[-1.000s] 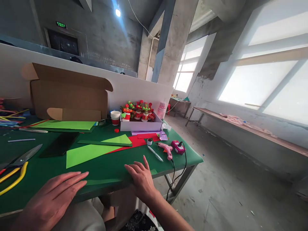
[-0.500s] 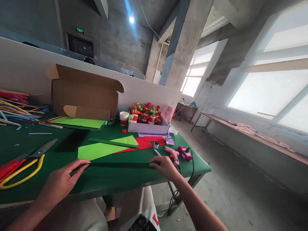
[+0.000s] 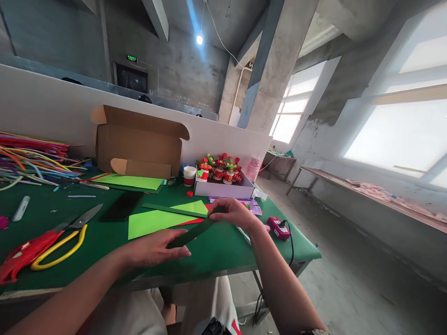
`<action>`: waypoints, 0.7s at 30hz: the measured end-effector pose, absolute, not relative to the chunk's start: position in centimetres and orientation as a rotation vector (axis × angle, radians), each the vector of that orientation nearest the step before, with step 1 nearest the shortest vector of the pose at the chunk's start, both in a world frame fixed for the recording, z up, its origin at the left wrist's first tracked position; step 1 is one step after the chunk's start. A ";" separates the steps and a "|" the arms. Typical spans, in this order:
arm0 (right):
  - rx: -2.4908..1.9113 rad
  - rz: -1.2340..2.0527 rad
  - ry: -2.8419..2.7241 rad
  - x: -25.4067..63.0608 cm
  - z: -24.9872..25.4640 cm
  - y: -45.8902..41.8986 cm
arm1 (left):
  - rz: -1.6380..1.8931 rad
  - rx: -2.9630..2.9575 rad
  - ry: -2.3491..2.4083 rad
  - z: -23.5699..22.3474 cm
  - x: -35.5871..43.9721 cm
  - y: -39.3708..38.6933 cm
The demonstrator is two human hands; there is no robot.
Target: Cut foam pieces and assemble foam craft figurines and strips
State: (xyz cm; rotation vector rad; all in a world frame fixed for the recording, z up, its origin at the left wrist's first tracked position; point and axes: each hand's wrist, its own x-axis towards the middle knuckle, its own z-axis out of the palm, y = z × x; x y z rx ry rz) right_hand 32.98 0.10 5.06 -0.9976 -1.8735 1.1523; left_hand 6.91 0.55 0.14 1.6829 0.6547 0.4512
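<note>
White box [image 3: 223, 190] of colourful figures [image 3: 228, 176]; green strip [image 3: 194, 233] pinched in right hand [image 3: 233, 213]; left hand [image 3: 153, 247] parted around it

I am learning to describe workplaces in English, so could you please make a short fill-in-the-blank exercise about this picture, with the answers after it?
1. The strip pinched by the right hand and running to the left hand is dark ____.
2. The bare handle loop of the scissors is ____.
3. In the picture, the stacked cups stand to the ____ of the white box.
4. The open brown box is made of ____.

Missing words: green; yellow; left; cardboard.
</note>
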 end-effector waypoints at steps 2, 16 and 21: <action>-0.953 1.164 -1.835 32.3 5.0 1.5 | 0.298 1.580 0.551 0.2 7.9 -0.2; -1.389 0.416 -2.237 25.7 -7.2 10.8 | 0.862 1.095 0.558 -1.6 5.8 13.6; -1.374 0.278 -2.335 25.3 -7.8 11.1 | 0.910 0.860 0.593 -4.1 7.1 13.5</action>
